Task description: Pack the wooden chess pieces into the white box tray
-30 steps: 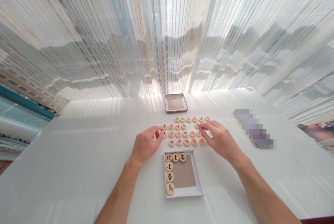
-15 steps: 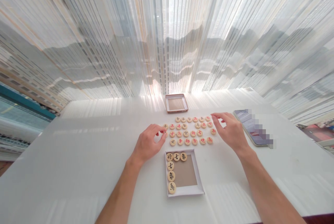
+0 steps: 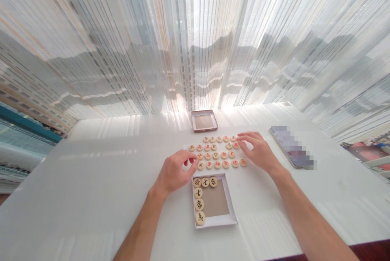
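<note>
Round wooden xiangqi pieces with red and black characters lie in several rows on the white table (image 3: 100,188). My left hand (image 3: 179,171) is at the left end of the rows, its thumb and index finger slightly apart beside a red xiangqi piece (image 3: 200,156); no piece shows between them. Over the right end of the upper rows is my right hand (image 3: 258,150), thumb and index finger parted near a black xiangqi piece (image 3: 234,138). It covers some pieces. In front, a shallow open box (image 3: 232,208) has larger black-character pieces along its left and far sides.
Behind the rows sits a second shallow box (image 3: 217,125), reddish-brown at the rim. A phone (image 3: 284,141), partly blurred out, lies to the right of my right hand. Sheer striped curtains (image 3: 195,42) hang beyond the table's far edge.
My right hand has moved left over the end of the upper rows, now covering pieces that showed before. My left hand has shifted slightly right and nearer to me. The view has shifted slightly.
</note>
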A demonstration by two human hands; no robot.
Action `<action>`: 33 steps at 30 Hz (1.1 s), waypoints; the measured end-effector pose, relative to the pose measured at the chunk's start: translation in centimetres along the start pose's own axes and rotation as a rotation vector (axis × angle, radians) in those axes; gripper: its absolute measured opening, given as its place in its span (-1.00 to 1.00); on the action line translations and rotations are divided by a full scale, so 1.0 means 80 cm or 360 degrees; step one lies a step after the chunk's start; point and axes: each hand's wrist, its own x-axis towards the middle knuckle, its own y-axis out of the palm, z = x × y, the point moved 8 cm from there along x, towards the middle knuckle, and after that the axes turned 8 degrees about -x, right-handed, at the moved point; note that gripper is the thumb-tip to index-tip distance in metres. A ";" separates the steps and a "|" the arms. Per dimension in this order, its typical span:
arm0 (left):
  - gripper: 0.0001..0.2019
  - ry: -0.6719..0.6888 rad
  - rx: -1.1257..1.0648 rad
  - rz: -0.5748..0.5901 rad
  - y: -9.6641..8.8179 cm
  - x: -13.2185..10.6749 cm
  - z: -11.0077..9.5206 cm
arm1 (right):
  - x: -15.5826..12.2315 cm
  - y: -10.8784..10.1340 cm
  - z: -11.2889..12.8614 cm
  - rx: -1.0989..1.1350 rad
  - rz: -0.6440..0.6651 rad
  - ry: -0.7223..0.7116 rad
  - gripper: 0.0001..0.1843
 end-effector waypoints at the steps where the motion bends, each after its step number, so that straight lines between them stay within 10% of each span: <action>1: -0.89 -0.0005 0.0001 0.0004 0.000 0.000 0.000 | -0.001 0.004 0.005 -0.0002 0.0032 -0.0037 -0.76; 17: -0.89 -0.0084 0.0009 0.0088 0.010 -0.002 0.005 | 0.004 0.032 0.044 -0.0130 0.0268 -0.0161 -0.67; 33: -0.87 -0.0100 -0.0006 0.0111 0.013 -0.002 0.004 | 0.014 0.041 0.053 -0.0219 0.0238 0.0212 -0.77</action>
